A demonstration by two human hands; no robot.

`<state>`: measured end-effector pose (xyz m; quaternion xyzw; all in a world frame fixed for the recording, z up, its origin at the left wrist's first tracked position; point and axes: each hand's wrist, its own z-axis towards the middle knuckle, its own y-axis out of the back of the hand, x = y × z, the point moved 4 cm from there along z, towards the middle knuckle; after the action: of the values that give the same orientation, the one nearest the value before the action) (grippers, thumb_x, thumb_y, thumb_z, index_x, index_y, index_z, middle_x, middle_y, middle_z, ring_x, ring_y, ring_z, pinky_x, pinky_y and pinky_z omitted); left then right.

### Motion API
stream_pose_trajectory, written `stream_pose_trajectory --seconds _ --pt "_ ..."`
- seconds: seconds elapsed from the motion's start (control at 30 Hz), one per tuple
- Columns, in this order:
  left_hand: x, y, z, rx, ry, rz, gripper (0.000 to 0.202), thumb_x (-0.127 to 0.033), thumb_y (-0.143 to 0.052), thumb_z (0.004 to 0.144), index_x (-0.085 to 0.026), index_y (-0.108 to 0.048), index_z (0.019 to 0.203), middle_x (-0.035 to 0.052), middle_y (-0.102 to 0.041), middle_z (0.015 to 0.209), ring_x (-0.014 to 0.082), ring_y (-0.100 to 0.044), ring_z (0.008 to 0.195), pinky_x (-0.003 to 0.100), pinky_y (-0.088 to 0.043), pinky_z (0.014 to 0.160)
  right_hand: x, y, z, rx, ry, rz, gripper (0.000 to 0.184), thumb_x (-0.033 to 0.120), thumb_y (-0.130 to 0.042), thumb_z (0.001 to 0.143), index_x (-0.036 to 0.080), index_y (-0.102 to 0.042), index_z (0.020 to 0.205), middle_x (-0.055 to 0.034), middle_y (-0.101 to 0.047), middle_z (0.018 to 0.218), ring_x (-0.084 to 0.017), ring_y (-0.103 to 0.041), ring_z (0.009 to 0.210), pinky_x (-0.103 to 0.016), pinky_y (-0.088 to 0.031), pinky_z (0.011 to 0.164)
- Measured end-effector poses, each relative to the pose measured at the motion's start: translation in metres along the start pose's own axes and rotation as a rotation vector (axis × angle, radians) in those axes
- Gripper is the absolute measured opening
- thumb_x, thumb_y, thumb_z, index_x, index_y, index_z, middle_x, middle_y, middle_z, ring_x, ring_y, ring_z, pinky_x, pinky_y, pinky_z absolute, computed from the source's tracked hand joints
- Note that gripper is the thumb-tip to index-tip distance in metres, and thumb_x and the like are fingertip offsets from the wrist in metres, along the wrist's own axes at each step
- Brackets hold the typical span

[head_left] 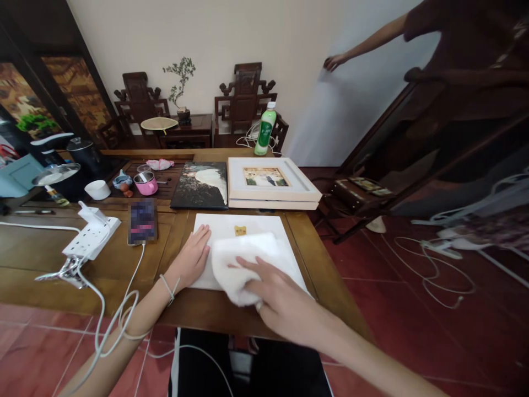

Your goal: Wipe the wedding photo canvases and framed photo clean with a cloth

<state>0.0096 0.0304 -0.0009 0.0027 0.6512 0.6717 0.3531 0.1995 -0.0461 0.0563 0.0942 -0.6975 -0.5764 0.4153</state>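
Note:
A flat white board (286, 231) lies at the table's front edge, with a small gold-coloured piece (240, 230) near its far side. My left hand (193, 258) rests on the board's left edge, fingers stretched out flat. Under my right hand (275, 295) is a folded white cloth (242, 256), pressed against the board's middle. The right fingers lie over the cloth, the thumb side is partly hidden, and the cloth covers much of the board.
Behind the board are a dark photo panel (194, 190) and stacked white-framed pictures (303, 193). A green bottle (265, 129) stands beyond them. To the left are a phone (142, 221), power strip (91, 237), cables and pink cup (146, 184). Another person's arm (367, 47) reaches out at right.

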Motion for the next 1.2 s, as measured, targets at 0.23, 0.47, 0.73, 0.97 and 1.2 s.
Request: stream_pose_trajectory --seconds 0.23,0.47,0.73,0.97,1.2 --pt "0.000 0.002 0.000 -0.036 0.016 -0.100 0.050 -0.031 -0.025 0.097 -0.007 -0.035 0.141 0.0164 -0.032 0.151 0.0226 -0.021 0.143 0.046 -0.016 0.117 -0.018 -0.004 0.065 -0.092 -0.166 -0.262 0.044 0.002 -0.046 0.072 0.010 -0.064 0.112 -0.0173 -0.042 0.144 -0.036 -0.022 0.139 -0.061 -0.017 0.110" --pt "-0.002 0.020 -0.002 -0.255 0.120 -0.389 0.055 -0.041 -0.024 0.098 -0.011 -0.032 0.144 0.0103 -0.031 0.152 0.0181 -0.027 0.141 0.038 -0.018 0.118 0.028 -0.029 0.069 0.003 0.062 -0.384 0.029 0.015 -0.048 0.086 0.014 -0.068 0.107 -0.0183 -0.037 0.146 -0.044 -0.022 0.136 -0.068 -0.016 0.106" --pt "-0.004 0.021 -0.002 -0.256 0.072 -0.344 0.060 -0.043 -0.016 0.098 -0.007 -0.044 0.137 0.0145 -0.039 0.147 0.0186 -0.033 0.139 0.037 -0.022 0.117 0.039 -0.024 0.008 0.187 0.278 -0.164 0.026 0.016 -0.055 0.078 0.015 -0.071 0.098 -0.0114 -0.044 0.144 -0.035 -0.022 0.139 -0.058 -0.013 0.113" --pt "-0.003 0.005 0.000 -0.090 0.013 -0.099 0.046 -0.031 -0.027 0.097 -0.010 -0.051 0.131 0.0157 -0.039 0.147 0.0236 -0.028 0.141 0.048 -0.021 0.116 0.004 0.002 0.008 -0.042 -0.004 -0.079 0.041 0.001 -0.044 0.068 0.012 -0.067 0.099 -0.0176 -0.053 0.133 -0.028 -0.036 0.134 -0.048 -0.025 0.112" --pt "-0.010 0.009 0.001 -0.073 -0.039 -0.063 0.042 -0.021 -0.034 0.095 -0.013 -0.048 0.133 0.0153 -0.041 0.145 0.0272 -0.032 0.139 0.052 -0.024 0.114 -0.027 0.016 0.078 -0.192 -0.104 -0.008 0.037 0.004 -0.039 0.071 0.015 -0.064 0.096 -0.0113 -0.068 0.101 -0.029 -0.059 0.102 -0.041 -0.042 0.088"
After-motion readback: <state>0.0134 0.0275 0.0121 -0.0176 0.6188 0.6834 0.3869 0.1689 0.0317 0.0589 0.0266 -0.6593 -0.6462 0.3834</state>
